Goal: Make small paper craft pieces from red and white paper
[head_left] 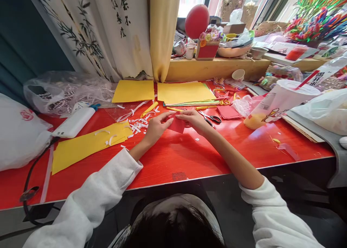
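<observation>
Hanging over the tabletop [211, 150], a red paper piece [177, 126] is pinched by the left hand [158, 128] and right hand [193, 120].

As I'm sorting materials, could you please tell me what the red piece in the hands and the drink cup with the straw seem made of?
The red piece looks like matte paper, being thin with straight edges. The drink cup is probably smooth, translucent plastic, since orange contents show through.
</observation>
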A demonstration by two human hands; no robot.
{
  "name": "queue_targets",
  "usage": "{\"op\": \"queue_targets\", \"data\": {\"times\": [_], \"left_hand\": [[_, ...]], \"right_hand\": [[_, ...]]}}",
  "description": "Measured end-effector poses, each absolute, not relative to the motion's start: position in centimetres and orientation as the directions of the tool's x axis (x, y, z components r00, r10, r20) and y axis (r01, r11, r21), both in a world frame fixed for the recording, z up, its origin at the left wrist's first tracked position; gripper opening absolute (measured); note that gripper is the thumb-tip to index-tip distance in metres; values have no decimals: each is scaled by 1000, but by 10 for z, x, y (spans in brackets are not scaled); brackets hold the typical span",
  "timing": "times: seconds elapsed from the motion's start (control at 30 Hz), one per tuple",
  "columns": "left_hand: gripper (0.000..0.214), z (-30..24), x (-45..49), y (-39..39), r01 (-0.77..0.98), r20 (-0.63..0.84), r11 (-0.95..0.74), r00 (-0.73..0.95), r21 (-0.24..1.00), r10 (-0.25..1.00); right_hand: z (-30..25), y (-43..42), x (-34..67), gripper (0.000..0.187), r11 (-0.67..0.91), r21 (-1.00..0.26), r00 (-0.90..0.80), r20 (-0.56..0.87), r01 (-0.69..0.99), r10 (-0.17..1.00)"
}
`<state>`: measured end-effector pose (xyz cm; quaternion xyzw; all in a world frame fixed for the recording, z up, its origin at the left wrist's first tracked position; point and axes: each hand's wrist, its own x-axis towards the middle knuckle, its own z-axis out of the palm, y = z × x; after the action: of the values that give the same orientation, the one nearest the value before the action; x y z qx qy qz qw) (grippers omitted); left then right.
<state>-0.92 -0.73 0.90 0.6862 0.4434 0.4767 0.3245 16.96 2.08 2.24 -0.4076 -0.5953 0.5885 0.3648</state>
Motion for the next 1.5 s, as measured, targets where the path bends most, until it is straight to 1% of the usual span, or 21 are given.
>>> {"op": "queue_targets", "data": {"times": [0.1, 0.23, 0.37, 0.57, 0.63, 0.7, 0.83, 1.07, 1.17, 1.37, 1.43, 1.5], "left_hand": [[35, 9, -9, -8, 295, 374, -401, 147, 867, 916], [31, 8, -9, -7, 249, 382, -398, 111, 883, 917], [32, 8, -9, -7, 197, 374, -387, 102, 901, 922], [32, 6, -9, -7, 219, 386, -403, 117, 888, 915], [34, 6, -9, -6, 233, 404, -427, 143, 874, 904], [35, 5, -9, -5, 234, 425, -453, 164, 860, 890], [30, 5, -11, -4, 219, 421, -444, 146, 869, 895], [29, 0, -11, 1, 33, 285, -295, 172, 955, 943], [25, 1, -10, 1, -5, 266, -269, 165, 963, 950], [19, 6, -10, -2, 83, 308, -322, 145, 943, 940], [20, 6, -10, -2, 110, 318, -339, 169, 934, 933], [21, 6, -12, -3, 136, 318, -348, 202, 928, 926]], "right_hand": [[23, 20, 170, 34, -18, -997, -402, -45, 71, 914], [25, 19, 170, 33, -30, -999, -423, -44, 39, 905], [27, 20, 172, 37, -37, -999, -438, -43, 23, 898], [31, 18, 173, 33, 0, -986, -361, -62, 169, 931], [31, 17, 172, 32, 17, -982, -354, -53, 190, 934], [30, 17, 171, 31, 31, -985, -352, -31, 172, 936], [28, 17, 170, 30, 14, -999, -378, -1, 37, 926], [29, 15, 169, 28, -32, -999, -380, -18, -29, 925], [30, 15, 170, 27, -47, -998, -378, -28, -40, 925], [37, 13, 171, 28, -141, -987, -417, -97, -76, 904], [37, 12, 170, 30, -121, -991, -419, -86, -57, 904], [35, 13, 170, 31, -67, -998, -436, -54, -15, 898]]}}
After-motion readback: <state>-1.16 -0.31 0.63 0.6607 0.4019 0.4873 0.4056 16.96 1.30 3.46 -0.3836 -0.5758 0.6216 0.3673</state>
